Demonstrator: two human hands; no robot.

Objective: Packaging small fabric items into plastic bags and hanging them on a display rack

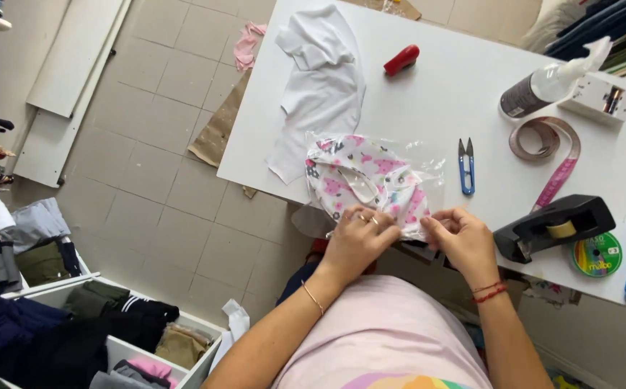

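A clear plastic bag (428, 155) lies at the near edge of the white table (435, 94). Inside it is a folded white garment with pink flower print (360, 173). My left hand (356, 241) pinches the bag's near edge, rings on two fingers and a thin bracelet at the wrist. My right hand (464, 241) grips the same edge a little to the right, with red cords around its wrist. Both hands sit close together at the bag's opening.
On the table lie a white garment (323, 86), a red stapler (401, 60), blue thread snips (466, 167), a pink measuring tape (554, 155), a black tape dispenser (554, 225), a spray bottle (536, 90) and a small white box (597, 99). White bins of folded clothes (75, 324) stand at lower left.
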